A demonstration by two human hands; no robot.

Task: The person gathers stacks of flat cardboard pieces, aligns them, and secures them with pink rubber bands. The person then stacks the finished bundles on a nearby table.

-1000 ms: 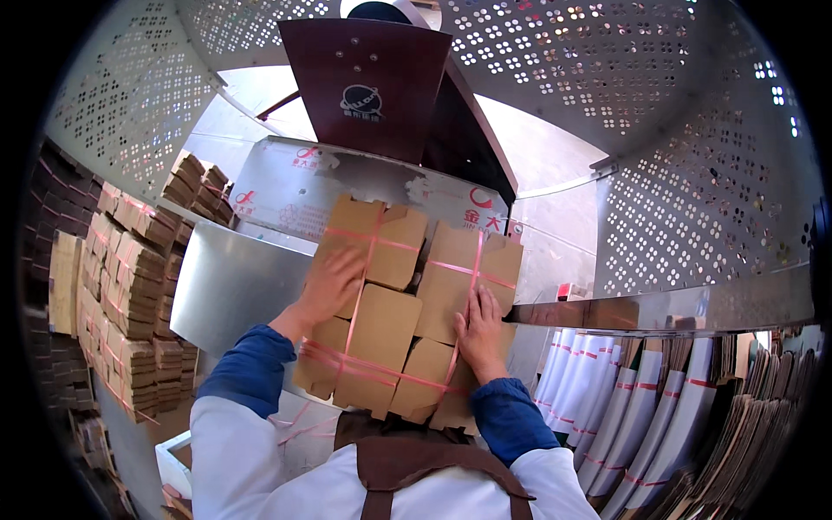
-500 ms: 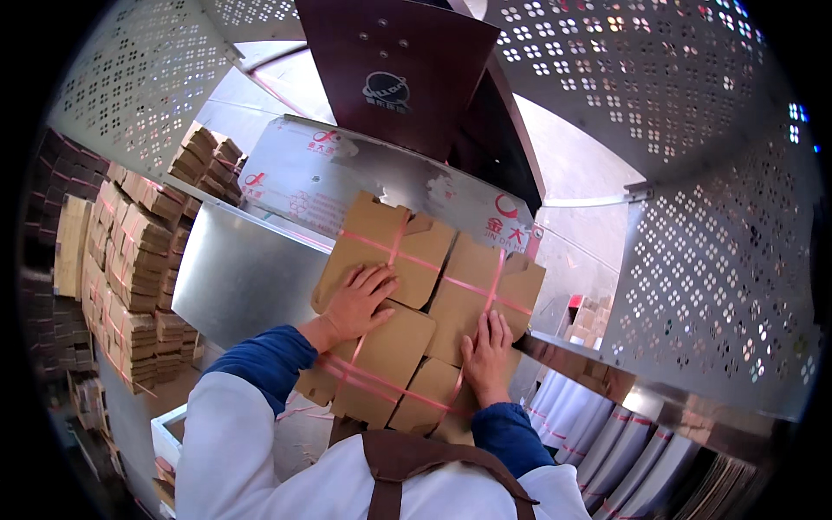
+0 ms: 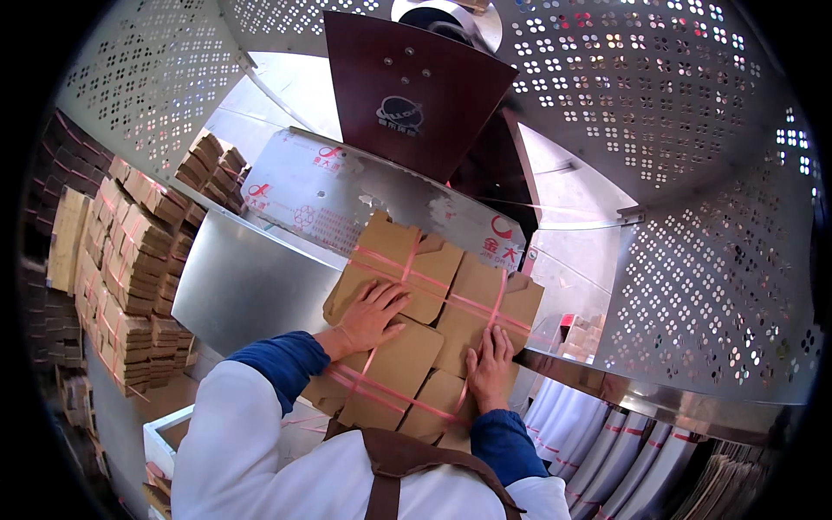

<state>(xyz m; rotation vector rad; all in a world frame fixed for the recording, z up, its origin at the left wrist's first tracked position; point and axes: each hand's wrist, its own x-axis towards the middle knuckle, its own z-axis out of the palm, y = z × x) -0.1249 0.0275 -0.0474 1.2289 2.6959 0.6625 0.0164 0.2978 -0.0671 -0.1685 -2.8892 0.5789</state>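
Flat brown cardboard pieces [image 3: 400, 352], stacked in a four-part block, lie in front of me and overlap a metal tabletop [image 3: 416, 195]. Pink straps [image 3: 492, 308] cross the block both ways. My left hand [image 3: 371, 317] rests palm down on its left middle part, fingers stretched out and slightly apart beside a strap. Along the right edge, my right hand [image 3: 490, 367] lies with its fingers extended over the cardboard, touching near another strap. The block's lowest edge is partly hidden by my brown apron [image 3: 416, 451].
A dark red machine panel [image 3: 416, 82] stands behind the tabletop. Perforated metal guards [image 3: 711, 251] curve round both sides. Strapped cardboard stacks [image 3: 126, 251] rise at left, beside a curved metal sheet [image 3: 256, 282]. White strapped bundles [image 3: 620, 455] stand at lower right.
The whole view has shifted slightly, so the machine, block and hands appear lower. Both hands keep their places on the cardboard; nothing was taken up or let go.
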